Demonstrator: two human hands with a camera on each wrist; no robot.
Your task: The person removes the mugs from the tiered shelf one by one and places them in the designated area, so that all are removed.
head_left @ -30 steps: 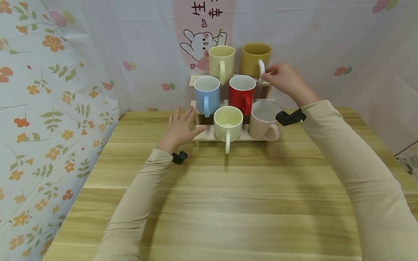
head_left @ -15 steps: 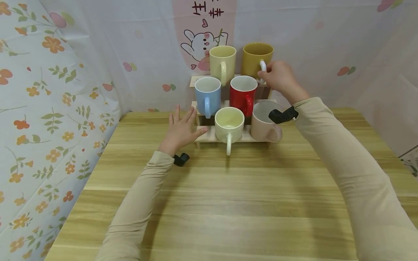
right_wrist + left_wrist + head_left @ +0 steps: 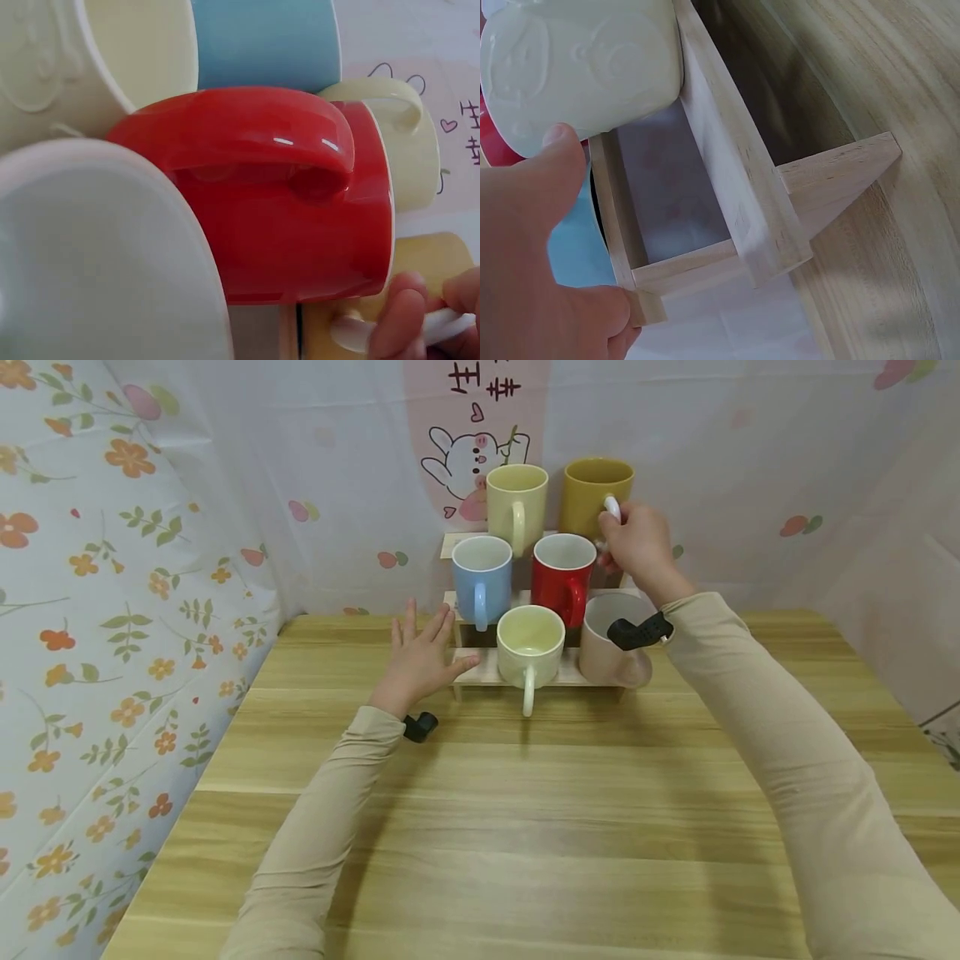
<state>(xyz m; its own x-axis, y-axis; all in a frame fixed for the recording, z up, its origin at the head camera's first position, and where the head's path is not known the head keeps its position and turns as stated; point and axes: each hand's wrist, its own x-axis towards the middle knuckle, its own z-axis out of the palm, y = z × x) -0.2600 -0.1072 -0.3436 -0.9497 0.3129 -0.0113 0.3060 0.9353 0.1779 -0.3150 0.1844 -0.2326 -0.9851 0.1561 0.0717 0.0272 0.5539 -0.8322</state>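
Note:
On the rack's top tier, my right hand (image 3: pixel 641 545) grips the white handle (image 3: pixel 448 324) of a mustard-yellow mug (image 3: pixel 581 502). My left hand (image 3: pixel 418 667) rests at the left end of the three-tier wooden rack (image 3: pixel 480 675), fingers spread, touching its middle shelf. A pale yellow mug (image 3: pixel 504 506) stands beside the mustard one. Below them sit a light blue mug (image 3: pixel 467 587) and a red mug (image 3: pixel 551 587). The bottom tier bears a cream mug (image 3: pixel 517 660) and a pinkish-beige mug (image 3: pixel 598 656), the latter partly hidden by the wrist camera.
The rack stands at the back of a wood-grain table (image 3: pixel 540 827), close against a white printed curtain (image 3: pixel 337 468). A flowered cloth (image 3: pixel 112 652) hangs along the left side. The mugs stand close together, with handles facing forward.
My right hand has closed further round the mustard mug's handle, its fingers now wrapping it, and the wrist has shifted left. The left hand holds its place at the rack.

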